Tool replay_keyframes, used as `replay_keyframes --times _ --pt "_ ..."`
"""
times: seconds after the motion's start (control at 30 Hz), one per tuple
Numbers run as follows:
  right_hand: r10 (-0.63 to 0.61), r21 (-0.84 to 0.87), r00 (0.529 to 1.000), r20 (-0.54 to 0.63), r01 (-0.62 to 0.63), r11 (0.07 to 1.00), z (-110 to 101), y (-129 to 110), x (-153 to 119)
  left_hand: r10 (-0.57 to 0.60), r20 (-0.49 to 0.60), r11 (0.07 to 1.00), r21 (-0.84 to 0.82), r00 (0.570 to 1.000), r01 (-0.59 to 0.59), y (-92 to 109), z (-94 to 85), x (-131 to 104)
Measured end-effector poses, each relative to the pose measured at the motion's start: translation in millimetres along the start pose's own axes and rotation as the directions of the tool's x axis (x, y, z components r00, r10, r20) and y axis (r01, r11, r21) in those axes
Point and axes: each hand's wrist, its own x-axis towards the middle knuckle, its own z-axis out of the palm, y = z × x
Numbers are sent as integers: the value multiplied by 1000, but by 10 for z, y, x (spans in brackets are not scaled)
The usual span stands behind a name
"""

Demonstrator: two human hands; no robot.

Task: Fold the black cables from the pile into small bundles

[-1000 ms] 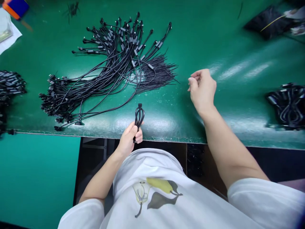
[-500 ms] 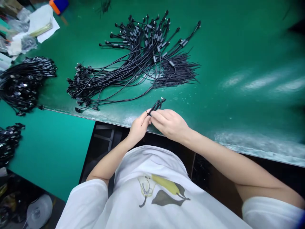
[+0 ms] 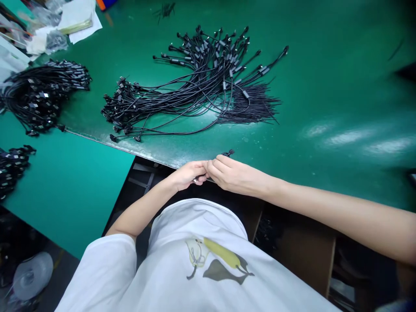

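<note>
Both hands meet at the front edge of the green table. My left hand (image 3: 189, 174) is closed around a folded black cable (image 3: 229, 153), and a bit of connector metal shows under its fingers. My right hand (image 3: 229, 174) is closed on the same cable from the other side, its fingertips against the left fingers. Most of the cable is hidden by the hands; one end sticks out beyond the right knuckles. Farther back lies a spread of black cables (image 3: 182, 99) with plugs at both ends and grey sleeves. Beside them is a pile of thin black ties (image 3: 255, 104).
Bundled black cables (image 3: 42, 95) sit at the left, with another heap (image 3: 14, 169) on the lower light-green surface (image 3: 74, 186). Papers and plastic bags (image 3: 74, 21) lie at the back left. A white spool (image 3: 32, 275) is on the floor. The table edge runs before my body.
My hands have drawn closer together and turned, so they now cover most of the folded cable. The tie and loops seen between them before are hidden. The view has shifted slightly.
</note>
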Motion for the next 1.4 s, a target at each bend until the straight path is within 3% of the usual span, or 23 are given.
replay_keyframes --times 0.23,0.33,0.43,0.5,0.6,0.7,0.73,0.8,0.9,0.97,1.03,1.13,1.2,1.27,1.33,1.4 --pt "-117 -15 989 92 119 993 38 3 39 -58 5 998 -16 998 58 -81 38 36" --pt "10 110 994 106 -22 994 102 -25 48 0 -60 999 51 998 3 -98 101 28" --pt "211 278 964 164 -251 927 184 -54 60 149 -149 976 180 978 -121 -131 139 48" --pt "371 375 900 230 -434 820 228 -56 82 269 -241 952 215 933 -219 -145 150 92" --pt "625 545 728 282 -658 520 274 -43 126 407 -358 911 94 841 -401 -118 142 172" --pt "772 746 556 308 -645 167 304 -34 131 463 -280 874 -14 841 -486 -49 89 174" --pt "778 786 529 337 -613 76 311 -32 119 487 -237 867 17 841 -498 -26 66 145" --pt "746 813 529 404 -581 -27 319 -28 80 561 -169 823 221 810 -524 1 26 56" --pt "727 796 550 411 -605 8 300 -33 26 673 -114 610 645 731 -461 -24 2 -67" --pt "756 779 569 325 -614 127 261 -57 20 676 -105 545 737 729 -399 -77 -2 -80" --pt "755 735 629 188 -600 317 210 -111 40 594 -128 657 647 794 -387 -129 -13 -29" --pt "616 626 788 10 -485 611 157 -233 81 351 -172 914 275 921 -297 -130 -54 71" --pt "521 602 853 -11 -410 685 165 -299 86 264 -191 964 28 946 -263 -63 -82 73" --pt "516 649 854 58 -425 631 212 -315 64 333 -194 937 -39 923 -346 30 -88 2" --pt "575 715 798 180 -508 481 277 -269 22 447 -94 892 120 889 -436 105 -67 -105" --pt "640 748 719 271 -575 331 326 -188 -21 478 37 817 349 878 -460 123 -33 -181"
